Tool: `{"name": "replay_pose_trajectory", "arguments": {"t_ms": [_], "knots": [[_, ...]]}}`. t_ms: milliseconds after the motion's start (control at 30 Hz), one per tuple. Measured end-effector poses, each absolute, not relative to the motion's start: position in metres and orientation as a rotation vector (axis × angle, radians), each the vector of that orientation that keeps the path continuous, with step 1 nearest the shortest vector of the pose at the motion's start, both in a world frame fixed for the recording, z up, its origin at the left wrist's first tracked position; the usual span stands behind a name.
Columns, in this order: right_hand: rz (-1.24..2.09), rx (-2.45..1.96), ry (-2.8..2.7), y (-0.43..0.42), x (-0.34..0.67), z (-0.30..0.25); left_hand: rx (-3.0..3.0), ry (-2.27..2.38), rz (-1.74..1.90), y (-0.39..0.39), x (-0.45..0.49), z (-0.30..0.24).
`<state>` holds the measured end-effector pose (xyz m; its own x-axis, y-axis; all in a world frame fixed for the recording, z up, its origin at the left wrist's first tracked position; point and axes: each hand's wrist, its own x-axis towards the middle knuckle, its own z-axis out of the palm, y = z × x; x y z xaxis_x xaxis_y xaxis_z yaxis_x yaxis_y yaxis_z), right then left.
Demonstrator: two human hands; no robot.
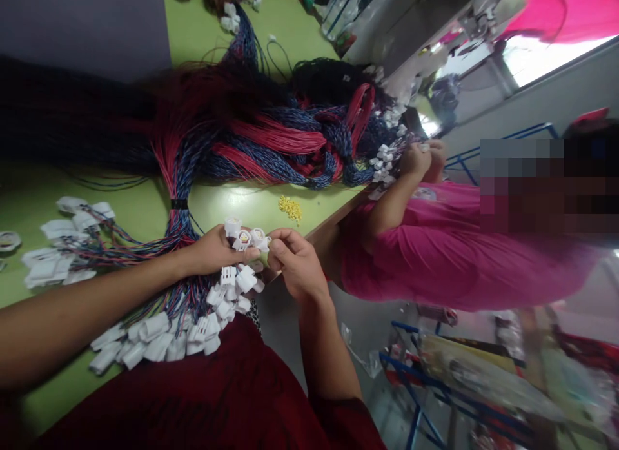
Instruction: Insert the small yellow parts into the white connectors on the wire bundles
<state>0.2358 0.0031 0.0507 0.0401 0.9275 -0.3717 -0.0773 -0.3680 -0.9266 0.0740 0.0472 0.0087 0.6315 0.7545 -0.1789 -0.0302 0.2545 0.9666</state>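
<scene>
Several white connectors on wires are gripped in my left hand, their open faces turned up, with a bit of yellow inside one. My right hand pinches with thumb and forefinger at the rightmost of these connectors; whatever lies between the fingertips is too small to make out. Below my left hand hang more white connectors, joined to a thick bundle of blue and red wires bound with black tape. A small heap of yellow pieces lies on the green table beyond my hands.
More white connectors spread at the left of the table. Twisted wire bundles stretch across the back. To the right, a co-worker in a pink shirt handles other connectors. A blue metal rack with bagged items stands lower right.
</scene>
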Motion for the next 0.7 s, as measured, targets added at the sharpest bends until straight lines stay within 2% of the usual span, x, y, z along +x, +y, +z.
{"name": "replay_pose_trajectory", "arguments": {"t_ms": [233, 700], "knots": [[1.704, -1.401, -0.761, 0.0086, 0.237, 0.0558, 1.229, 0.735, 0.636, 0.0482, 0.0737, 0.0076], [1.742, -1.383, -0.742, 0.0096, 0.2332, 0.0543, 1.391, 0.803, 0.602, 0.047, 0.0711, 0.0083]]}}
